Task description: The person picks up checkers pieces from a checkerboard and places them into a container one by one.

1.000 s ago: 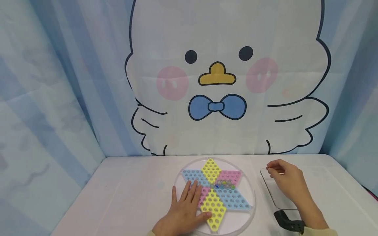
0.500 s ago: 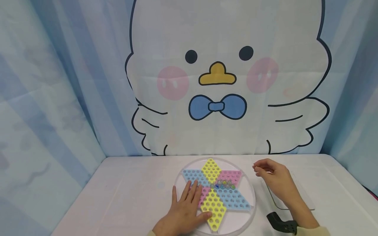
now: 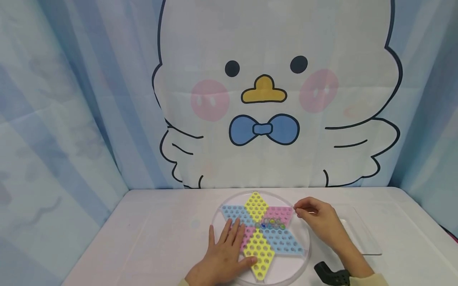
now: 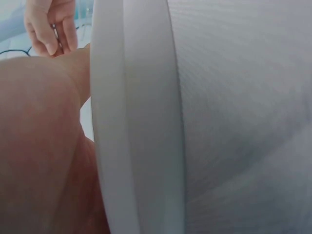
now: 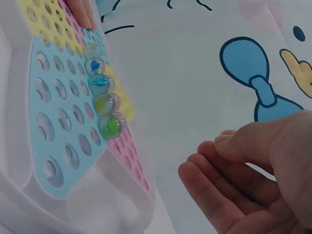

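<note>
A round white Chinese checkers board with a yellow, blue and pink star of holes lies on the table. My left hand rests on its left side, fingers spread over the blue and pink points and thumb on the near yellow point. Several glass marbles sit in rows near the middle, along the edge between pink and blue. Just off the board's right rim, my right hand pinches a small thing, apparently a marble, mostly hidden by the thumb and fingertips. In the right wrist view, that hand is beside the board.
A clear shallow plastic tray lies right of the board, partly behind the right forearm. A black strap is on the right wrist. Behind the white table hangs a curtain with a cartoon bird.
My right hand has moved left from over the clear tray to the board's right rim, fingers still pinched. The left hand and the marbles on the board have stayed put.
</note>
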`<state>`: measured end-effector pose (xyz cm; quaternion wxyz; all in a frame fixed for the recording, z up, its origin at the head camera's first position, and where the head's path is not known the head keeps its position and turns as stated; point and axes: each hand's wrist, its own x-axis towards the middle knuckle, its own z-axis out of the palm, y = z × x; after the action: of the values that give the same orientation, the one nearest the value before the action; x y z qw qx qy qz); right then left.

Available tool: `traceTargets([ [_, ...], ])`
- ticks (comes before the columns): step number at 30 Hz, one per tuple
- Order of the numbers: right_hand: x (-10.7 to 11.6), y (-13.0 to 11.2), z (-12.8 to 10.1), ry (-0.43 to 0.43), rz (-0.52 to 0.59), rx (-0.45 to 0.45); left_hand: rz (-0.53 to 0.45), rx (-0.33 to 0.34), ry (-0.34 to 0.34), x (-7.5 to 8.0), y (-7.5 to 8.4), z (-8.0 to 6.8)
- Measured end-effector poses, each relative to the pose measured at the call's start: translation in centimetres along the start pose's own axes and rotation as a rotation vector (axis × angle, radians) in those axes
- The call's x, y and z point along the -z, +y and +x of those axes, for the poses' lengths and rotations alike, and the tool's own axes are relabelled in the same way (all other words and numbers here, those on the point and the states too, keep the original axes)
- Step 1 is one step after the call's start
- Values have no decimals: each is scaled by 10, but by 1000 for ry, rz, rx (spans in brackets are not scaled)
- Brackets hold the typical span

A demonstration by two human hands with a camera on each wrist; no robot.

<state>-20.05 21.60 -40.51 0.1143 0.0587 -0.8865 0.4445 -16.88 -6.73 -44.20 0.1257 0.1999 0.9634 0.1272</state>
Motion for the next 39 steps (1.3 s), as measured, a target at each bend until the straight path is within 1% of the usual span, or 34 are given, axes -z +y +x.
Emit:
traceTargets([
  [8,-15,0,1,-62,-35,-1,11,10,3,0,1,0],
  [12,-22,1,0,-86,-22,0,14,11,3,0,1,0],
  [15,-27,2,0,-101,-21,-16,13,17,-2,0,1,0],
  [19,-34,4,-1,-99,-60,-49,12,19,-7,0,1,-1],
  [23,-39,6,-1,-96,-72,-56,17,17,-7,0,1,0],
  [27,-42,7,-2,-111,-59,-62,19,13,-5,0,1,0],
  [34,-44,5,-3,-113,-33,-88,20,15,-6,0,1,0],
  [39,-46,5,-4,-110,-13,-74,27,18,-4,0,1,1],
])
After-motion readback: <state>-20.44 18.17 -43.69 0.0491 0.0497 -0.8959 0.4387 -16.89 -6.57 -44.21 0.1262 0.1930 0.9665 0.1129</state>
